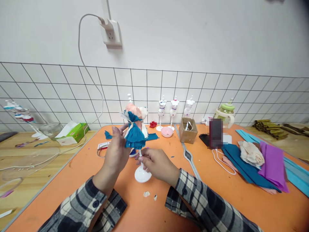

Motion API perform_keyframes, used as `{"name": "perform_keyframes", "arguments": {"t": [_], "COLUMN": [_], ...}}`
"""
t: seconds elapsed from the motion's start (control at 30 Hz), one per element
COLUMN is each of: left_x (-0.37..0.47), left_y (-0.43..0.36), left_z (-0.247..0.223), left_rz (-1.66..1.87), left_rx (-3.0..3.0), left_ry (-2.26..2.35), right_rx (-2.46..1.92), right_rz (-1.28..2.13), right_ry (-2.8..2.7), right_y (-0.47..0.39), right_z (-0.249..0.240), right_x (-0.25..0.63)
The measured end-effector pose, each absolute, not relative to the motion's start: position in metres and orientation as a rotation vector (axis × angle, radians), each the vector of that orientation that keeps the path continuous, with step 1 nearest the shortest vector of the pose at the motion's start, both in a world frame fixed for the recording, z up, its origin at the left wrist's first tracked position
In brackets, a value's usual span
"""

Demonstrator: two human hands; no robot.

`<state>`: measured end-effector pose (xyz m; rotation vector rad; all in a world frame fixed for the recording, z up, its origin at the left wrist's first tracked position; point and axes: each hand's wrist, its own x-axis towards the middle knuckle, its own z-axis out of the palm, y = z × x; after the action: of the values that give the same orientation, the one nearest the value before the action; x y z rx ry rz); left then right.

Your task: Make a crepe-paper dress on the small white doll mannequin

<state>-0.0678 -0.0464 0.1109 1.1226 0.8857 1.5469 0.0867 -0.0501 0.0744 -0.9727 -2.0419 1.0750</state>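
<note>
One small mannequin in a blue paper dress stands on the orange desk; three bare mannequins stand behind. The left hand is closed around the dress, and the right hand pinches the white stand with narrow fingers.

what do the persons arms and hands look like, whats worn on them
Both arms wear long plaid flannel sleeves in navy, white and grey checks, with buttoned cuffs. The left hand and right hand are bare: no gloves, rings or watch visible. The right fingers show pale-painted nails.
</note>
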Motion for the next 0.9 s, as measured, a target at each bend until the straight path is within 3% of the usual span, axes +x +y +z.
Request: {"name": "perform_keyframes", "arguments": {"t": [0.13,0.53,0.9], "left_x": [-0.08,-0.083,-0.081], "left_y": [-0.044,-0.042,-0.043], "left_z": [0.123,0.12,0.125], "left_rz": [1.557,1.442,1.353], "left_rx": [1.074,1.484,1.499], "left_ry": [0.888,1.079,0.915], "right_rx": [-1.079,-1.268,-1.289], "right_rz": [0.836,0.543,0.591], "right_ry": [-2.054,-2.169,-2.189], "right_y": [-0.043,-0.038,-0.038], "right_z": [0.069,0.049,0.053], "right_x": [0.089,0.08,0.081]}}
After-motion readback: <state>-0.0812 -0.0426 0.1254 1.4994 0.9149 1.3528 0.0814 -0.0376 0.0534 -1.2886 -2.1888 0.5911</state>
